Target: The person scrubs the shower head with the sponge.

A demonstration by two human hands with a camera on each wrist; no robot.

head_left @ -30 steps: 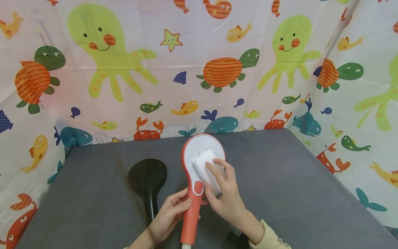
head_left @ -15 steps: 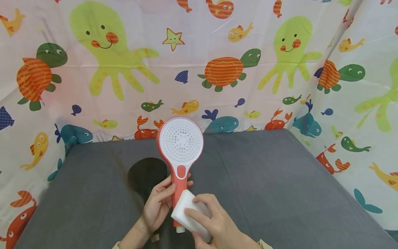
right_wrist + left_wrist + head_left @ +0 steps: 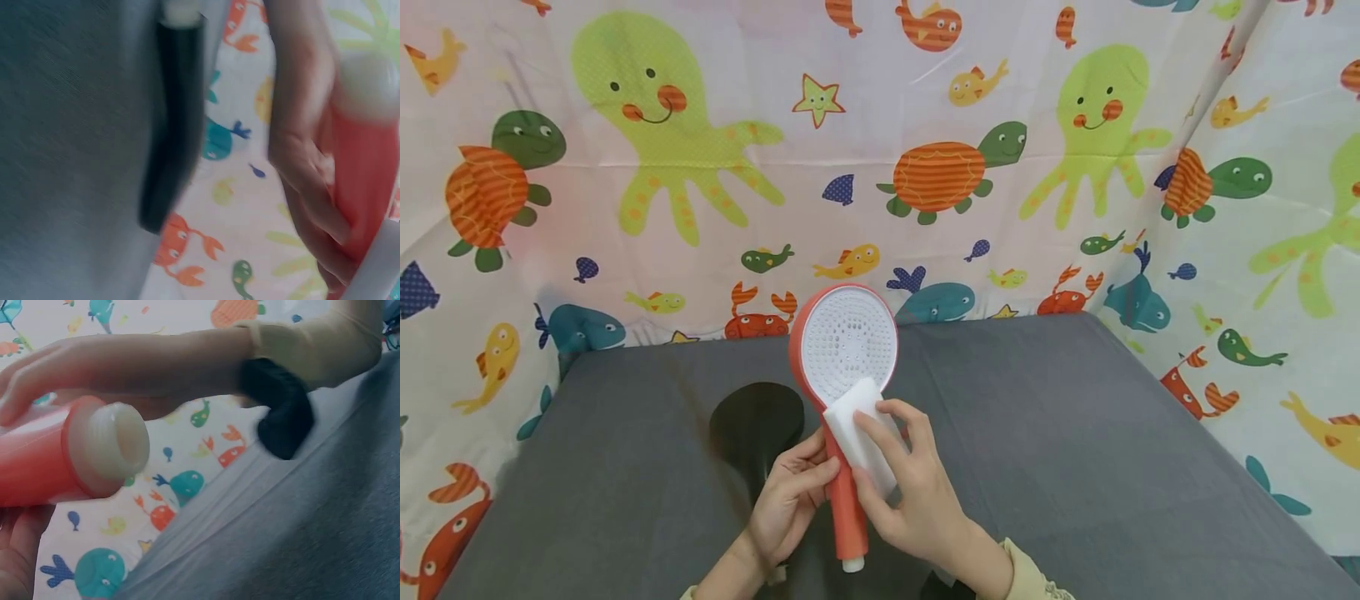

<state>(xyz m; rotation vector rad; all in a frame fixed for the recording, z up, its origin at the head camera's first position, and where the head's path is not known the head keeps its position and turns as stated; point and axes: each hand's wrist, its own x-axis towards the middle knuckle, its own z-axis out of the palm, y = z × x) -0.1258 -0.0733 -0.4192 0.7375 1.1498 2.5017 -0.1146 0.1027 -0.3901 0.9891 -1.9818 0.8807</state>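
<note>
An orange shower head [image 3: 850,342] with a white nozzle face is held up over the table, face toward me. My left hand [image 3: 792,496] grips its orange handle from the left. In my right hand [image 3: 917,492] is a white sponge block [image 3: 863,442], pinched between thumb and fingers and laid against the neck just below the face. The sponge hides the button there. The left wrist view shows the pale threaded end [image 3: 119,440] of the handle close up. In the right wrist view the sponge [image 3: 378,269] edges in at the lower right, beside the left fingers.
A black shower head [image 3: 756,425] lies on the grey-covered table [image 3: 1075,450], left of my hands, its handle partly behind my left forearm. A white curtain [image 3: 850,142] printed with sea animals stands behind and at both sides.
The right hand has moved the sponge down from the face to the lower handle, then back up to the neck. The shower head has shifted left overall and turned slightly.
</note>
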